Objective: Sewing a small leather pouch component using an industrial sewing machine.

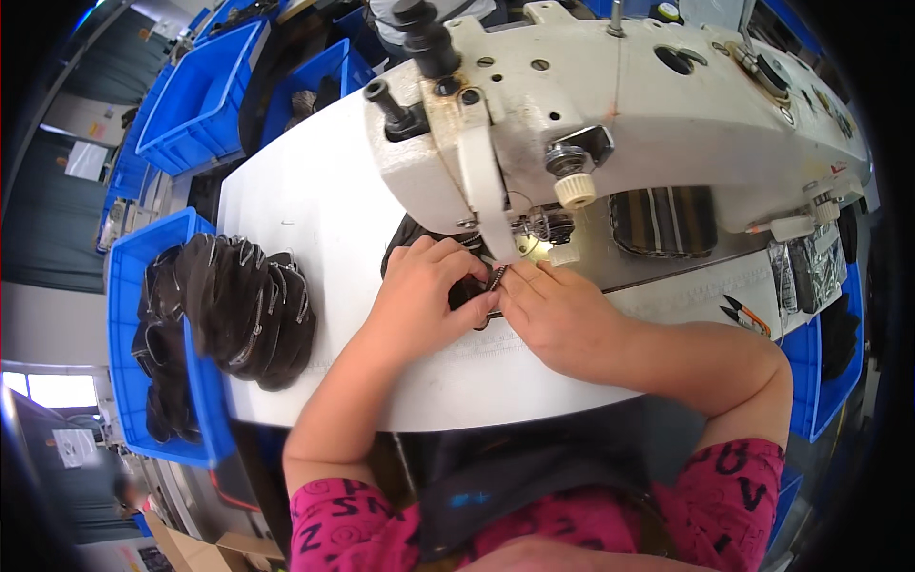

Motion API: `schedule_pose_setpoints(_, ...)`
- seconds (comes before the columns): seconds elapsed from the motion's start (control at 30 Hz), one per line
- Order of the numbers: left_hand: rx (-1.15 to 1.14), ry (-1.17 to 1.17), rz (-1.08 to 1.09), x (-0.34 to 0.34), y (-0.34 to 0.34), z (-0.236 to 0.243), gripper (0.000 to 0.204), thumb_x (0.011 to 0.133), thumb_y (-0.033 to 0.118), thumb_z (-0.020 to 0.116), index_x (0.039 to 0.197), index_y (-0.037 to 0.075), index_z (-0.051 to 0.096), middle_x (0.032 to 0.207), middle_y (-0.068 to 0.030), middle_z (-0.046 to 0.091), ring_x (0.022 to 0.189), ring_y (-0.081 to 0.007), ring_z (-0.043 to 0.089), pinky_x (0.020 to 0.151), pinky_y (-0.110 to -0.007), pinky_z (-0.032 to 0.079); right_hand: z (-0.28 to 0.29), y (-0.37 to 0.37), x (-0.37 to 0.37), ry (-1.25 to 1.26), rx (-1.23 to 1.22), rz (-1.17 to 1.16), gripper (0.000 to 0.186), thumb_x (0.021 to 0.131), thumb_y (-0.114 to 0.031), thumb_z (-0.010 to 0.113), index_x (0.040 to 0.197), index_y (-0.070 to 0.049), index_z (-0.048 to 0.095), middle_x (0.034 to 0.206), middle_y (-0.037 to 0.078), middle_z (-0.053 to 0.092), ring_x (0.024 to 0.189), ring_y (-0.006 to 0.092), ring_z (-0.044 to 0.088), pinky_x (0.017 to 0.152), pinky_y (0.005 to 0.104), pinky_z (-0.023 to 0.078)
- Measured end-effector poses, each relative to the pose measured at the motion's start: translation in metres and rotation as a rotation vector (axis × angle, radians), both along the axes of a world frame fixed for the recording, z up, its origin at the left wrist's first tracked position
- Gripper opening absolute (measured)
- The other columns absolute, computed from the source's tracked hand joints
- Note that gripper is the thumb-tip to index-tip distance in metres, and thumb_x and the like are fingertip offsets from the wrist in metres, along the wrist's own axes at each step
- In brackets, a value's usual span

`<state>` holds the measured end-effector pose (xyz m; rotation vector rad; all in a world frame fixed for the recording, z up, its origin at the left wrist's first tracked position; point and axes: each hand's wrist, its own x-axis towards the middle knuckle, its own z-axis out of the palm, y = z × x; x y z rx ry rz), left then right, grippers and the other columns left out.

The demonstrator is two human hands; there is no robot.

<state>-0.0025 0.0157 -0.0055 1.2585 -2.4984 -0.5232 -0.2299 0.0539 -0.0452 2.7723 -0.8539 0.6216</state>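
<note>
A dark fabric piece lies under the head of a white sewing machine, partly hidden by my hands. A strip of zipper shows at its near edge, just in front of the lit needle area. My left hand is closed on this piece, thumb and fingers pinching it beside the zipper. From the other side, my right hand rests palm down, its fingers stretched out against the zipper's edge close to the needle. The thumb of that hand is hidden.
Dark zippered pieces are heaped on the white table and over a blue bin at left. Orange-and-black snips and a striped pad lie right. More blue bins stand at far left.
</note>
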Motion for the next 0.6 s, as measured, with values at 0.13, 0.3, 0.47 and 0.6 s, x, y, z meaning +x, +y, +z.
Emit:
schedule_pose_setpoints(0.13,0.053,0.002,-0.022,-0.003,0.006,0.0,0.017,0.076,0.019,0.08,0.088,0.009,0.072,0.101,-0.0046,0.068,0.099,-0.0291,0.059,0.091,-0.041,0.043,0.001,0.001,-0.002,0.033,0.09,0.04,0.03,0.081,-0.012,0.064,0.103,0.007,0.071,0.115,0.021,0.069,0.112,0.0317,0.064,0.091,0.0393,0.051)
schedule_pose_setpoints(0.3,0.324,0.382,0.004,0.002,-0.001,-0.007,0.013,0.079,0.011,0.071,0.086,0.002,0.066,0.101,-0.0121,0.064,0.094,-0.0342,0.054,0.09,-0.044,0.043,-0.008,-0.003,0.002,-0.099,0.004,0.073,0.031,0.081,-0.014,0.064,0.103,0.007,0.072,0.114,0.022,0.07,0.111,0.0329,0.065,0.094,0.0406,0.051)
schedule_pose_setpoints(0.47,-0.266,0.063,0.059,-0.021,0.002,-0.013,0.019,0.08,0.01,0.074,0.088,0.003,0.058,0.095,-0.0136,0.063,0.091,-0.0369,0.056,0.089,-0.047,0.042,-0.008,-0.002,0.006,-0.075,-0.009,0.071,0.031,0.082,-0.015,0.063,0.104,0.007,0.071,0.111,0.021,0.07,0.111,0.0338,0.065,0.094,0.0407,0.051)
schedule_pose_setpoints(0.6,-0.508,-0.012,0.109,-0.028,-0.001,-0.02,0.027,0.075,0.018,0.085,0.095,0.01,0.069,0.088,-0.0072,0.067,0.084,-0.0328,0.062,0.083,-0.046,0.042,-0.01,0.0,0.009,-0.084,0.023,0.065,0.031,0.083,-0.015,0.063,0.103,0.007,0.071,0.106,0.019,0.069,0.107,0.0339,0.064,0.093,0.0406,0.051)
